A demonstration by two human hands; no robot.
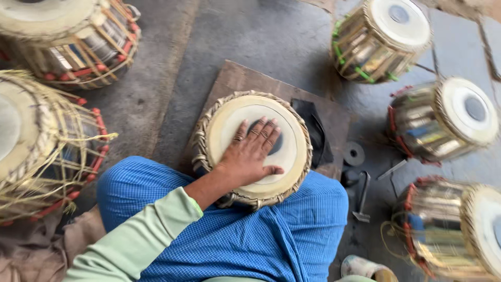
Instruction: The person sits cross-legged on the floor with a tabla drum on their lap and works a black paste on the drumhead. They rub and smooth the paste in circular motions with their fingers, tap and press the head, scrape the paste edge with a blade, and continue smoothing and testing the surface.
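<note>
Our left hand (252,151) lies flat and released, fingers spread on the skin of the drum (254,146) resting on a wooden board (235,78) between our knees; our right hand is out of view. We judge the drum heavy and rigid, its skin delicate, best gripped by the braided rim. Six drums in all.

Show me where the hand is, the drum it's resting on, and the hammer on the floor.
left hand (251,152), head view, on the back of the hand.
drum (229,122), head view, on the bare pale skin left of the fingers.
hammer (361,196), head view, on its handle.
</note>
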